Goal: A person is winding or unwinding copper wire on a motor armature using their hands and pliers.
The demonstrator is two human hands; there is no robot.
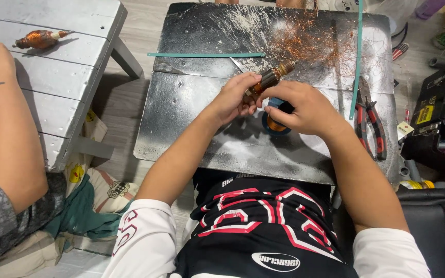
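My left hand (235, 98) grips a small motor armature (271, 77) with a copper-coloured winding, held tilted above a dull metal sheet (191, 118). My right hand (305, 108) is closed just right of it, fingertips pinched near the armature's lower end; a fine wire may be between them, but it is too thin to tell. Under my right hand sits a blue spool of copper wire (275, 123), partly hidden.
A tangle of loose copper wire (310, 41) lies at the sheet's far side. Red-handled pliers (369, 121) lie at the right, two green strips (207, 54) cross the sheet. Another person's arm (6, 128) rests on a grey wooden bench (68, 72) bearing another armature (39, 38).
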